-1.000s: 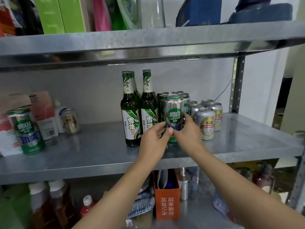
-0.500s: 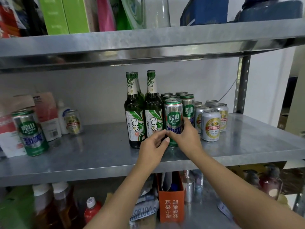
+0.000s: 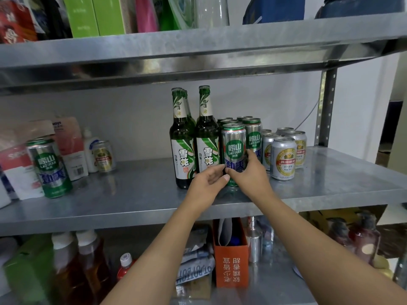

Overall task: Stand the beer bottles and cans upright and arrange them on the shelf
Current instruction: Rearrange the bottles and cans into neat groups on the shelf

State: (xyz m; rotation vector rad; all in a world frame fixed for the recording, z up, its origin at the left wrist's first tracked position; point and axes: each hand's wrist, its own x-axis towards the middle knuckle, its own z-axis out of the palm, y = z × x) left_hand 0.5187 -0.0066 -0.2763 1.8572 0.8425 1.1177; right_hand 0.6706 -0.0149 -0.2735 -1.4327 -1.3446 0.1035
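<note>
A tall green and silver beer can (image 3: 233, 146) stands upright on the metal shelf (image 3: 136, 194), at the front of a group of like cans (image 3: 253, 135). My left hand (image 3: 207, 183) and my right hand (image 3: 251, 175) both grip its lower part, fingertips meeting in front. Green beer bottles (image 3: 182, 146) stand upright just to its left. Short silver and gold cans (image 3: 283, 157) stand to its right. Far left, another tall green can (image 3: 49, 168) and a small gold can (image 3: 103, 156) stand apart.
Red and white packets (image 3: 19, 166) and a white bottle (image 3: 89, 148) crowd the shelf's left end. A steel upright (image 3: 326, 106) bounds the right. The shelf above holds boxes; the one below holds bottles and an orange box (image 3: 231, 265).
Both hands lowered the tall green can until it stands on the shelf in front of the other tall cans. The camera view shifted a little.
</note>
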